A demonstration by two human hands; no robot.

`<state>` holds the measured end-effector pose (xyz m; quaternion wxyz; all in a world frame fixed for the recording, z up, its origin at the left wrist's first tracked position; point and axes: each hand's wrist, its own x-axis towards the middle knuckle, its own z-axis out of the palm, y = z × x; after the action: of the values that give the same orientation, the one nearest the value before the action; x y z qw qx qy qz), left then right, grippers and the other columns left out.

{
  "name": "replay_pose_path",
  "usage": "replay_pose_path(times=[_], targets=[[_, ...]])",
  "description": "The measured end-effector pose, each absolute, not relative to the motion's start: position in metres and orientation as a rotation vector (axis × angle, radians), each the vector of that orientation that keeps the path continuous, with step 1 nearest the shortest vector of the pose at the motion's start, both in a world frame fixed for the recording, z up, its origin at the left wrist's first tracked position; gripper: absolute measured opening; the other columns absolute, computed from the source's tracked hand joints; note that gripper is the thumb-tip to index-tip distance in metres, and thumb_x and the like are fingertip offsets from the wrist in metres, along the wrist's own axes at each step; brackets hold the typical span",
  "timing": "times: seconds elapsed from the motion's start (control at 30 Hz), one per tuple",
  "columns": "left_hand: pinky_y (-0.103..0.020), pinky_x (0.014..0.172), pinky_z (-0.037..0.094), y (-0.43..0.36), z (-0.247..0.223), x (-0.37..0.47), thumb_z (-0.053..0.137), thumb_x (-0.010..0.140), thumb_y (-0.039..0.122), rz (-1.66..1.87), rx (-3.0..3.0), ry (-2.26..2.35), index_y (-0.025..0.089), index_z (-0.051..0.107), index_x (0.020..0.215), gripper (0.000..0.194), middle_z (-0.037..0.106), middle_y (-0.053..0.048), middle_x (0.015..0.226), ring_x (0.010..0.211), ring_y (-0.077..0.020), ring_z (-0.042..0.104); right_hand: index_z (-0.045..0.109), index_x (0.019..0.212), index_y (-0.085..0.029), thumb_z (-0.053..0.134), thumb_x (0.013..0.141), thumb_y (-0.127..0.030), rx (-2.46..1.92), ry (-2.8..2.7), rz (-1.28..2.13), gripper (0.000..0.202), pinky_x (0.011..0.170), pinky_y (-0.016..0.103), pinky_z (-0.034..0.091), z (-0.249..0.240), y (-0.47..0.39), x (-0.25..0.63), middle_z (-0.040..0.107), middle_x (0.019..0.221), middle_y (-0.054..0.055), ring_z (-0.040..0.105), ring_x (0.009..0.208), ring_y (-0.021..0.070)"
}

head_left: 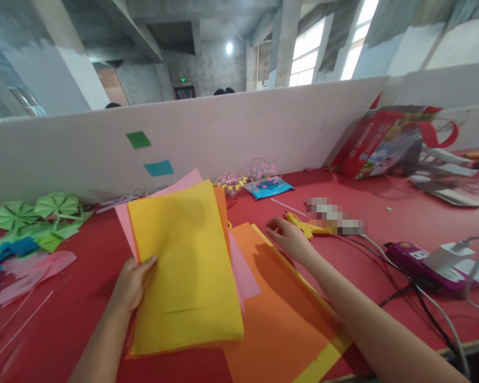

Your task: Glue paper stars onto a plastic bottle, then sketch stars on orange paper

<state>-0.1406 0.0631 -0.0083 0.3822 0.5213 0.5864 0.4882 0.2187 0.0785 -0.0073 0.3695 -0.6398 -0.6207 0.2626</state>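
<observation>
My left hand (pixel 132 282) grips the left edge of a stack of coloured paper (pixel 186 266), its thumb lying on the yellow top sheet. Pink and orange sheets show behind the yellow one, and the stack is tilted up off the table. My right hand (pixel 289 236) hovers with bent fingers apart and nothing seen in them. Under it lie more paper sheets (pixel 279 308), orange on top with yellow edges showing. Just beyond that hand is a yellow glue gun (pixel 305 226).
Green folded paper shapes (pixel 58 205) and pink paper scraps (pixel 40 271) lie at left. Bags of star sequins (pixel 233 182) and a blue packet (pixel 269 187) sit by the white partition (pixel 223 133). A purple power strip (pixel 415 260) with cables and a red bag (pixel 377 141) are at right.
</observation>
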Motion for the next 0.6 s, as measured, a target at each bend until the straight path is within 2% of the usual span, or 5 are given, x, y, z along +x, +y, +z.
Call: replay_pose_path(times=[0.17, 0.27, 0.37, 0.53, 0.6], targets=[[-0.044, 0.077, 0.057, 0.059, -0.003, -0.134, 0.084, 0.049, 0.035, 1.392, 0.988, 1.331, 0.012, 0.070, 0.080, 0.041, 0.075, -0.010, 0.076, 0.083, -0.0331, 0.072, 0.057, 0.098, -0.019, 0.052, 0.084, -0.040, -1.369, -1.542, 1.009, 0.026, 0.073, 0.032, 0.053, 0.002, 0.064, 0.191, 0.067, 0.099, 0.009, 0.066, 0.085, 0.0190], [-0.043, 0.080, 0.057, 0.056, 0.007, -0.130, 0.084, 0.048, 0.026, 1.471, 0.893, 1.271, 0.013, 0.070, 0.079, 0.037, 0.074, -0.008, 0.075, 0.088, -0.0335, 0.071, 0.053, 0.117, -0.020, 0.061, 0.081, -0.045, -1.234, -1.550, 1.140, 0.045, 0.085, 0.035, 0.054, 0.010, 0.059, 0.171, 0.063, 0.120, 0.011, 0.064, 0.105, 0.0212], [-0.039, 0.083, 0.056, 0.052, 0.020, -0.125, 0.081, 0.051, 0.019, 1.581, 0.842, 1.225, 0.015, 0.070, 0.077, 0.028, 0.074, -0.006, 0.075, 0.093, -0.0318, 0.070, 0.054, 0.121, -0.023, 0.077, 0.068, -0.039, -1.132, -1.508, 1.278, 0.060, 0.090, 0.039, 0.052, 0.024, 0.065, 0.155, 0.062, 0.126, 0.010, 0.062, 0.110, 0.0254], [-0.031, 0.085, 0.055, 0.043, 0.050, -0.134, 0.074, 0.060, 0.010, 1.727, 0.808, 1.154, 0.018, 0.067, 0.072, 0.017, 0.073, 0.000, 0.077, 0.096, -0.0255, 0.068, 0.066, 0.092, -0.021, 0.073, 0.062, -0.024, -0.904, -1.431, 1.478, 0.031, 0.087, 0.039, 0.052, 0.055, 0.082, 0.126, 0.073, 0.099, 0.005, 0.067, 0.098, 0.0265], [-0.027, 0.087, 0.052, 0.038, 0.060, -0.146, 0.071, 0.066, 0.007, 1.732, 0.796, 1.144, 0.020, 0.067, 0.078, 0.018, 0.073, 0.003, 0.089, 0.101, -0.0212, 0.066, 0.067, 0.091, -0.022, 0.071, 0.060, -0.023, -0.825, -1.437, 1.506, 0.031, 0.086, 0.034, 0.052, 0.062, 0.085, 0.112, 0.073, 0.097, 0.002, 0.067, 0.097, 0.0243]])
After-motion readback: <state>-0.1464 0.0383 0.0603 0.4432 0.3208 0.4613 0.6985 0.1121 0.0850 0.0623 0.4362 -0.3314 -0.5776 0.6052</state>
